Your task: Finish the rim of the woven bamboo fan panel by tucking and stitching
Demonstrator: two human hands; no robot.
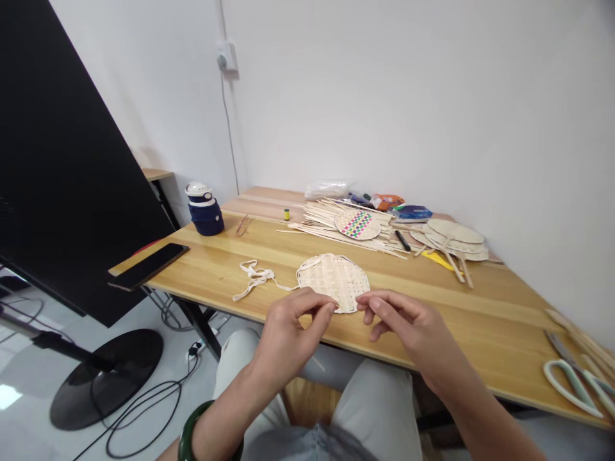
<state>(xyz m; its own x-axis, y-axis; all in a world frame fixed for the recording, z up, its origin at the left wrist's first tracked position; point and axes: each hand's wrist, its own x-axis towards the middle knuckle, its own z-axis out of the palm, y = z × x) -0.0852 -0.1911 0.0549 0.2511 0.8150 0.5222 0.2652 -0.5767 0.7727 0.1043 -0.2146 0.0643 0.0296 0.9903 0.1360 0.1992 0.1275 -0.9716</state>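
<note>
A round woven bamboo piece (331, 278) lies flat near the table's front edge, its rim partly edged with a pale strip and dark stitches. A long cream cloth tape (257, 275) trails from its left side in loose loops. In front of its lower edge, my left hand (298, 326) has thumb and forefinger pinched together. My right hand (408, 320) pinches likewise a short way to the right, its other fingers curled. Whatever sits between the fingertips, perhaps something very thin, is too small to make out. My hands are apart from each other.
Behind lie bamboo strips (317, 214), a colour-woven disc (358, 224), a black marker (402, 241) and a yellow thread spool (287, 214). Round fans (456, 237) and scissors (571, 378) are right; a phone (148, 266) and blue jug (205, 211) left.
</note>
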